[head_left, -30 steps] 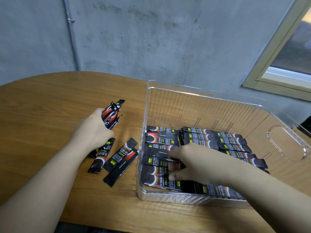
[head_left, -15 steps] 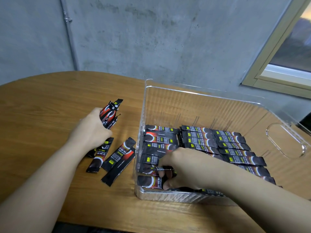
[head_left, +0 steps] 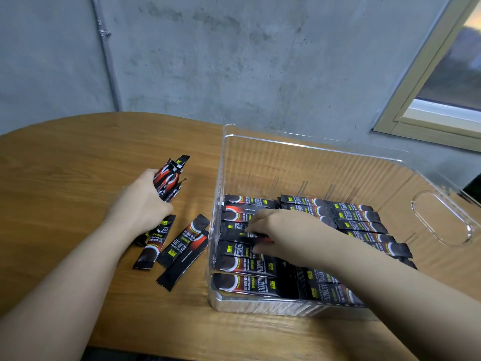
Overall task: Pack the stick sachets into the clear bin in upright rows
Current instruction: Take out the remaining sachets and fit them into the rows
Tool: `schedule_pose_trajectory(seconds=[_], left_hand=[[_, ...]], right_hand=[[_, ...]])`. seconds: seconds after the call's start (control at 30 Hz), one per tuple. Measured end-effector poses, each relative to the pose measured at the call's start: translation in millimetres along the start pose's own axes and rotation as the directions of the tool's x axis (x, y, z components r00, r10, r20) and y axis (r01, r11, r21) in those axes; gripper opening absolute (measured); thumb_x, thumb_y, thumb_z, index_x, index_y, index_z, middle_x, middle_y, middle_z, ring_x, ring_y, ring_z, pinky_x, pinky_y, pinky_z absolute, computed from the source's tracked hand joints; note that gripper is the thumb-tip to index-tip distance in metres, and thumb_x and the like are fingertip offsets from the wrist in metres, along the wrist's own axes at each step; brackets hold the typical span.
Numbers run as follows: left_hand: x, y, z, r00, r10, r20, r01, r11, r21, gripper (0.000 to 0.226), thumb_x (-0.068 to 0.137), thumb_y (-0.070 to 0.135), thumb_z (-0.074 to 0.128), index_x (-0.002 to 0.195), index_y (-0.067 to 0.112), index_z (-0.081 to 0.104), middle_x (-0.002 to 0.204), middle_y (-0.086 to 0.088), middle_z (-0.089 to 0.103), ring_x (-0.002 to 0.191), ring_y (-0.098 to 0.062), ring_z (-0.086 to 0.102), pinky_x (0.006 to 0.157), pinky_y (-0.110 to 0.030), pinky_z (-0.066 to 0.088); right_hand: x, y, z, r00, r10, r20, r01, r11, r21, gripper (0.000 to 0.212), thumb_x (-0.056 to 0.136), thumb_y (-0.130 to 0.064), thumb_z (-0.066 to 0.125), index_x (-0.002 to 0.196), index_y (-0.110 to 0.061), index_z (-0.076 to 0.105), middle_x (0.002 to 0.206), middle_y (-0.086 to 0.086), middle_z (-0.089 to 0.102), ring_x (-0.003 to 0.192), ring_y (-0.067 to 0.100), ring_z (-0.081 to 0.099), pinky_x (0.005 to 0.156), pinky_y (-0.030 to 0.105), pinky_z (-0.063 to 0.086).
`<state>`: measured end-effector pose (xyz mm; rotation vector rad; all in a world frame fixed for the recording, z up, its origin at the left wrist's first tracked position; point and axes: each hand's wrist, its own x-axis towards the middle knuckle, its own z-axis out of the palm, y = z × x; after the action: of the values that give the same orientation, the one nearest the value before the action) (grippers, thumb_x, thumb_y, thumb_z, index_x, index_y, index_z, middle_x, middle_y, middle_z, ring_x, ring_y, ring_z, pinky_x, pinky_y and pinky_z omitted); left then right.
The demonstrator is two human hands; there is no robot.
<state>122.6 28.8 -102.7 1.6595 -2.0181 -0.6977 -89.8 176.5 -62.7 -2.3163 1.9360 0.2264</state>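
One clear bin stood on the wooden table, toward its right side, with an oval handle cutout in its right wall. Inside it lay black stick sachets in overlapping rows, one row on the left and at least one more on the right; they leaned flat rather than standing straight, and the right forearm hid too many for an exact count.

The right hand reached into the left row, its fingers curled and pinching one sachet among the others.

The left hand rested on the table just left of the bin, its fingers wrapped round a bundle of sachets whose ends stuck up and away from the person; the number in the bundle could not be told.

Three loose sachets lay flat on the table between the left hand and the bin, side by side and slanted, with the end of a possible fourth under the hand.
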Motion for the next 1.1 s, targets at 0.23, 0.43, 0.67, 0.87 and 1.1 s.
schedule_pose_trajectory(seconds=[0.23,0.43,0.67,0.87,1.1], left_hand=[[-0.4,0.3,0.2,1.0,0.004,0.0,-0.004,1.0,-0.009,0.064,0.073,0.011,0.071,0.128,0.025,0.043,0.082,0.006,0.057,0.078,-0.026,0.06,0.071,-0.035,0.051],[-1.3,1.2,-0.8,1.0,0.004,0.007,-0.004,1.0,-0.012,0.065,0.073,0.011,0.071,0.129,0.026,0.042,0.083,0.005,0.058,0.079,-0.026,0.06,0.074,-0.038,0.052],[-2.1,1.5,-1.4,1.0,0.009,0.018,-0.009,1.0,-0.011,0.064,0.074,0.011,0.072,0.129,0.025,0.042,0.083,0.004,0.058,0.077,-0.025,0.061,0.074,-0.038,0.054],[-2.3,1.9,-1.6,1.0,0.002,0.02,-0.002,1.0,-0.016,0.064,0.074,0.01,0.072,0.128,0.025,0.042,0.084,0.005,0.058,0.077,-0.025,0.061,0.074,-0.039,0.053],[-1.7,2.2,-0.9,1.0,-0.006,0.02,0.006,1.0,-0.01,0.066,0.074,0.011,0.073,0.13,0.025,0.042,0.083,0.007,0.056,0.078,-0.025,0.06,0.073,-0.037,0.052]], right_hand=[[0.1,-0.9,3.8,0.997,-0.08,0.023,0.081,0.995,-0.051,0.043,0.094,-0.037,0.052,0.136,-0.026,0.05,0.142,-0.014,0.042,0.124,0.014,0.048,0.096,0.032,0.044],[-2.6,0.1,1.4,0.997,-0.076,-0.019,0.075,0.997,-0.026,0.039,0.094,-0.037,0.053,0.131,-0.026,0.054,0.136,-0.014,0.046,0.119,0.015,0.052,0.092,0.033,0.046],[-9.3,4.1,4.6,0.997,-0.069,0.015,0.069,0.997,-0.014,0.026,0.094,-0.03,0.053,0.116,-0.023,0.062,0.123,-0.009,0.054,0.11,0.018,0.055,0.088,0.036,0.047],[-1.0,14.6,-4.9,0.997,-0.002,-0.078,0.0,1.0,-0.024,0.029,0.096,-0.024,0.048,0.124,-0.024,0.059,0.131,-0.014,0.05,0.116,0.013,0.053,0.09,0.034,0.047],[9.0,13.4,4.9,1.0,-0.012,-0.021,0.01,0.997,-0.082,0.045,0.09,-0.006,0.047,0.128,-0.027,0.056,0.137,-0.011,0.046,0.114,0.021,0.056,0.088,0.037,0.049]])
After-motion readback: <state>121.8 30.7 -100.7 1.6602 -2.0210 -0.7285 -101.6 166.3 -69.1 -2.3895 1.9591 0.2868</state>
